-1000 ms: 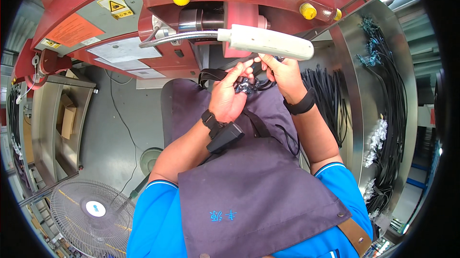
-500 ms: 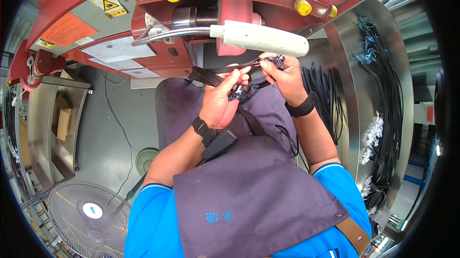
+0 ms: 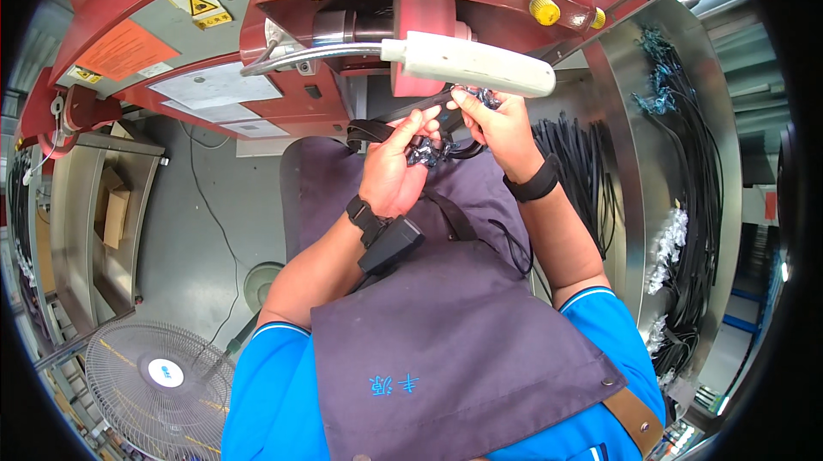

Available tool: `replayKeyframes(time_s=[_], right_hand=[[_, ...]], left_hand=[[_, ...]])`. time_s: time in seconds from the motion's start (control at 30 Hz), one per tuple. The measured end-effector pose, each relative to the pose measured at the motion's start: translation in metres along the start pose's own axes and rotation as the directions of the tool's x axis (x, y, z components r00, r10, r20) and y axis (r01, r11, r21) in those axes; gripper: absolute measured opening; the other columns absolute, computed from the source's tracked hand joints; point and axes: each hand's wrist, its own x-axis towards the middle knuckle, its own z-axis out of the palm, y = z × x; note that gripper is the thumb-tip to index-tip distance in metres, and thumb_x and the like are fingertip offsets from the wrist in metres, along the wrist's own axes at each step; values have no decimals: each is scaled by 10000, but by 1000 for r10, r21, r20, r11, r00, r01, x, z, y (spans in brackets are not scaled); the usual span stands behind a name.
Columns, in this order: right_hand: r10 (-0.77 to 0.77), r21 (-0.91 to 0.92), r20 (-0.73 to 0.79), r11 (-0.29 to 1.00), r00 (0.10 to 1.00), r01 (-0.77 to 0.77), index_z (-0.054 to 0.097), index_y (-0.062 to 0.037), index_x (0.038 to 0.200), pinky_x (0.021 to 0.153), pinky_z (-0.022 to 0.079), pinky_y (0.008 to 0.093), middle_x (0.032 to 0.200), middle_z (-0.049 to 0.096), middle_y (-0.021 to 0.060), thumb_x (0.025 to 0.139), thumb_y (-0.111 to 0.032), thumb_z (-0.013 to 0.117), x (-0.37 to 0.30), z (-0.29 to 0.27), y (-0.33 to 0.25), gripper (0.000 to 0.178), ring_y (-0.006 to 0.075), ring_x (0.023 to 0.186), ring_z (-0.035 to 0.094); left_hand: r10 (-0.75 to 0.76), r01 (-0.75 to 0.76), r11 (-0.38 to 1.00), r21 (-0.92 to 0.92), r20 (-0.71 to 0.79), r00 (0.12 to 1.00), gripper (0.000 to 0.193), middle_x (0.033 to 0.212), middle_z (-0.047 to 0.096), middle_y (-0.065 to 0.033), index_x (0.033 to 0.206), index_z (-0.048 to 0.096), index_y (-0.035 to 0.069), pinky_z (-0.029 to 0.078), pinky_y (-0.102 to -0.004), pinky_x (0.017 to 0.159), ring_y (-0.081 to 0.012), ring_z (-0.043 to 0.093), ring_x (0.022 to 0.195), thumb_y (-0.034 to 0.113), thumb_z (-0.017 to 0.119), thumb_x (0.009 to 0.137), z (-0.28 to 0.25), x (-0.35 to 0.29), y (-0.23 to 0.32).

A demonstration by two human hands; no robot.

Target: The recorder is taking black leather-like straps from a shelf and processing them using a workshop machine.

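Black belt-like straps [image 3: 369, 129] stretch between my two hands, just below a red machine. My left hand [image 3: 390, 176] is closed round them, its thumb pressed on the strap, with a dark end wrapped in clear plastic [image 3: 422, 152] bunched at the fingers. My right hand [image 3: 507, 131] pinches one strap near another plastic-wrapped end [image 3: 489, 98], which a white lamp-like head [image 3: 476, 64] partly covers. Behind the lamp head is the machine's pink wheel [image 3: 420, 15], close above the pinched strap. Whether strap and wheel touch, I cannot tell.
A bendable metal arm [image 3: 321, 54] carries the lamp head across the machine front. To my right, more black straps [image 3: 574, 170] hang beside a metal trough [image 3: 630, 170] full of straps. A fan [image 3: 163, 375] stands at lower left, its cable [image 3: 219, 221] on the floor.
My right hand has shifted a little left and up, bringing the strap nearer the wheel and lamp head. The left hand still grips the straps.
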Motion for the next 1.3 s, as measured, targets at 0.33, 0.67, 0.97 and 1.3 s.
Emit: replayKeyframes(time_s=[0.33, 0.67, 0.97, 1.3], right_hand=[[7, -34, -31, 999, 1000, -8, 637, -28, 1005, 398, 300, 166, 775, 663, 21, 866, -93, 653, 4, 3, 0, 154, -1, 508, 446], [-18, 16, -16, 1000, 1000, 18, 642, -34, 945, 410, 300, 154, 731, 624, -14, 860, -66, 654, -1, -7, -3, 92, -5, 510, 441], [-383, -302, 144, 861, 913, 409, 653, -20, 963, 684, 486, 258, 840, 654, 40, 836, -39, 656, -7, -13, 0, 128, 111, 777, 607], [-383, -557, 480, 563, 790, 611, 633, 2, 997, 776, 505, 338, 940, 627, 125, 714, 46, 613, -22, -5, -11, 287, 289, 868, 621]], left_hand=[[3, -6, 998, -68, -38, 999, 226, 918, 624, -102, 1052, 603, -71, 494, -296, 783, -135, 574, 816, 104, 583, 911, -2, 4, 0], [-2, 2, 1000, -6, 31, 1000, 169, 1012, 657, -128, 978, 623, -29, 498, -275, 721, -139, 592, 813, 124, 583, 916, 2, 3, -2], [-169, 171, 980, -100, 27, 985, 282, 868, 622, -93, 1116, 521, -26, 488, -333, 792, -176, 568, 813, 197, 538, 946, 2, -4, -2], [-130, 131, 991, 0, 71, 989, 213, 838, 592, -82, 1100, 534, -29, 495, -347, 805, -191, 593, 812, 88, 529, 923, -26, 1, -4]])
